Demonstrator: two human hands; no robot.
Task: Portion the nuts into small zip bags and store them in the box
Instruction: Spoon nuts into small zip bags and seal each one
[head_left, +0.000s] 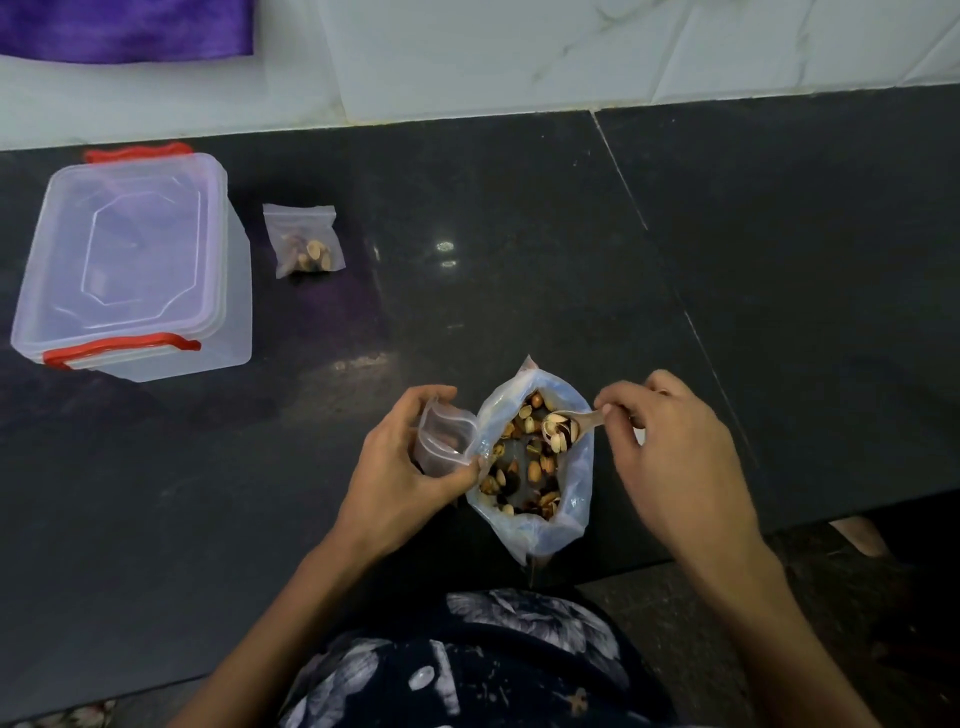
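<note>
At the left of the frame the box (130, 265) sits on the dark tabletop (519, 234) with its lid on and red clips at both ends. Just right of it lies a small zip bag (304, 241) that already holds a portion of nuts. Lower, near the centre, the left hand (410, 467) curls its fingers round an empty zip bag (444, 434), holding its mouth open, right beside the big bag (535, 462) of mixed nuts (524, 467). Above that bag's open mouth a small spoon (569, 423) carries a heap of nuts, its handle pinched between the thumb and fingers of the right hand (670, 457).

The step in hand looks like moving this spoonful into the empty bag. To do it well, the person keeps the spoon level on the short trip leftward, holds the little bag's mouth wide and close to the big bag's rim, and tips only once the spoon's bowl is inside, so stray nuts fall back into the big bag.
</note>
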